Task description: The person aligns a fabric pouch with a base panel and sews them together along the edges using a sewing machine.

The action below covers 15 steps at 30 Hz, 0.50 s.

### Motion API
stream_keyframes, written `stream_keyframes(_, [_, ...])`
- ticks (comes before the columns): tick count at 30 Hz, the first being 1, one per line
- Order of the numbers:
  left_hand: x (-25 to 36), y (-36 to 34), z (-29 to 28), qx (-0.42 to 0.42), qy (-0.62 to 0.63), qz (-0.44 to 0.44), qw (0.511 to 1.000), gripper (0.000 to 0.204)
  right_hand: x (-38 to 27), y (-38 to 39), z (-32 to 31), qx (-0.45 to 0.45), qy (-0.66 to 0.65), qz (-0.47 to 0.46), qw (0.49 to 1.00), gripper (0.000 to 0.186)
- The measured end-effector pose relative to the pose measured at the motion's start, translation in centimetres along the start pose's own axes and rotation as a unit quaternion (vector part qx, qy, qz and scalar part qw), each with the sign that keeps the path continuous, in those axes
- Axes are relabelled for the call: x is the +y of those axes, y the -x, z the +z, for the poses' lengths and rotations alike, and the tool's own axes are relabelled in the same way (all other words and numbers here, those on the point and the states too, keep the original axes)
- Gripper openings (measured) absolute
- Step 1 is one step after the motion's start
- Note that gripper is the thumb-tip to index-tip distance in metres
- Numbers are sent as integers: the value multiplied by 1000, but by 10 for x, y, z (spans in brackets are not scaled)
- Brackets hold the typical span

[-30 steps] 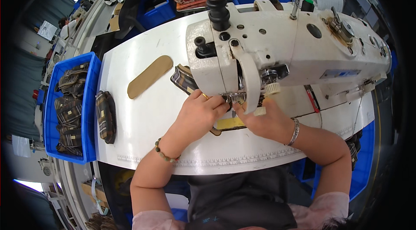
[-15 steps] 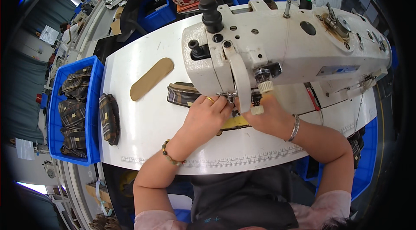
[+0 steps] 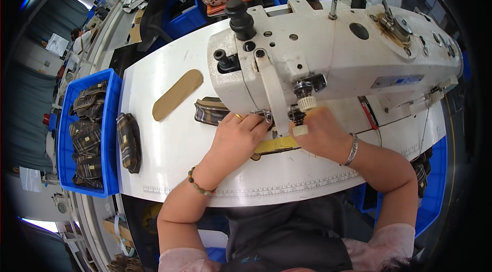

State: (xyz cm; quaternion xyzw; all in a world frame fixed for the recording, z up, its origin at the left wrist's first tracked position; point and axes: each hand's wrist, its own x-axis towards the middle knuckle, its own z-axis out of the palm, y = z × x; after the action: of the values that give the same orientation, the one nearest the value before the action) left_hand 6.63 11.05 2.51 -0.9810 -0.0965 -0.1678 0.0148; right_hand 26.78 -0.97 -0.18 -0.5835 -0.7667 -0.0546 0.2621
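The left hand (image 3: 238,136) lies palm-down on the table (image 3: 169,149), its fingers (image 3: 251,122) loosely curled and pressing flat on the plaid piece (image 3: 210,110), their tips close to the foot of the sewing machine (image 3: 328,62). A ring shows on one finger and a bead bracelet at the wrist. The right hand (image 3: 320,136) sits just across from it, fingers (image 3: 303,129) bent and bearing down on the yellow strip (image 3: 274,145); the machine head hides the tips, so I cannot tell whether they pinch the strip or only press it. A metal bangle circles that wrist.

Both forearms come up from the lower edge and angle inward, meeting under the needle area.

The plaid piece is dark, striped, with a tan rim; it lies on the table at the machine's left, partly under the head. The yellow strip pokes out between the two hands.

Further left lie a tan oval insert (image 3: 178,94) and another plaid pouch (image 3: 128,141), well apart. A blue bin (image 3: 105,133) of pouches sits against the table's left edge.
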Motion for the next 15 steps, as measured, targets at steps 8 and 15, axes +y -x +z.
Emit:
stream_keyframes(8, [1,-1,-7,31,-38,51,997,31,-3,-2,-4,-3,27,-48,998,12])
stream_keyframes(15, [7,-2,-6,14,-53,69,996,34,-9,-5,-2,-30,11,-24,999,10])
